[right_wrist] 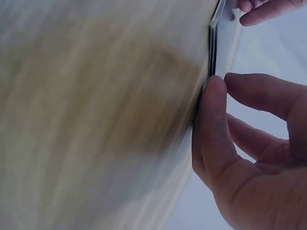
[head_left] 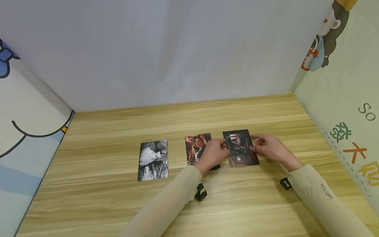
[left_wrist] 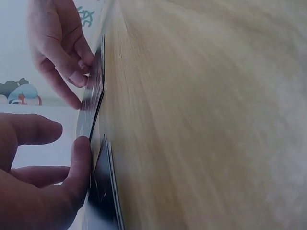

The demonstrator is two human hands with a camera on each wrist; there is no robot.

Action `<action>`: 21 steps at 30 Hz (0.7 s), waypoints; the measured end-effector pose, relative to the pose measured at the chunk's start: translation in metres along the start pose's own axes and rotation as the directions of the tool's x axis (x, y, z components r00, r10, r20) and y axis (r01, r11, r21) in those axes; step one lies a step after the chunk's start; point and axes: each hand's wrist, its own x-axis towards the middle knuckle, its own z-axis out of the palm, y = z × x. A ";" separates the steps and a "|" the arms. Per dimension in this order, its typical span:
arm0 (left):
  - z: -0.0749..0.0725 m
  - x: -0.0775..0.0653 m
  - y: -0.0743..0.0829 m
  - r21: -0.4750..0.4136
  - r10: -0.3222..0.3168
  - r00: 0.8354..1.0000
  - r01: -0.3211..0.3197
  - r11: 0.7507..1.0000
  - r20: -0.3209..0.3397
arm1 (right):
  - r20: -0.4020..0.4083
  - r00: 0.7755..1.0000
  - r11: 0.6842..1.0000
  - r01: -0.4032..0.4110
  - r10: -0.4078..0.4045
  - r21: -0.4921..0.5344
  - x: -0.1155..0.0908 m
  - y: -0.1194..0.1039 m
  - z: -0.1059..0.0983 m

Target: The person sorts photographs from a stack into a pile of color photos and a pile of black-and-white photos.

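Note:
A dark photo card (head_left: 241, 154) lies on the table between both hands, and its thick edge (right_wrist: 213, 50) in the right wrist view shows several layers. At its left edge is my left hand (head_left: 214, 152), one fingertip touching it while other fingers stay apart in the left wrist view. My right hand (head_left: 270, 148) touches the right edge with its fingertips, fingers slightly bent. Partly under the left hand lies a colour card with a long-haired person (head_left: 197, 142); a dark corner (head_left: 216, 167) sticks out beneath it. A black-and-white card (head_left: 153, 160) lies farther left.
The wooden table (head_left: 103, 187) meets a pale cloth wall (head_left: 133, 65) behind. Printed panels stand at the left (head_left: 32, 92) and right (head_left: 349, 108). Dark wrist straps (head_left: 201, 193) hang at both cuffs, close above the table.

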 end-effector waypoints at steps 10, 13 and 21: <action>0.001 -0.010 -0.002 -0.055 0.011 1.000 -0.010 0.998 0.019 | -0.003 0.999 0.998 -0.040 0.040 0.048 -0.004 -0.001 -0.002; 0.000 -0.012 -0.003 -0.069 0.011 1.000 -0.010 0.998 0.019 | -0.018 0.998 0.997 -0.055 0.056 0.057 -0.006 -0.003 -0.003; -0.007 -0.022 -0.002 -0.195 0.027 1.000 -0.027 0.980 -0.003 | -0.075 0.997 0.996 -0.018 0.025 0.082 -0.015 -0.016 -0.002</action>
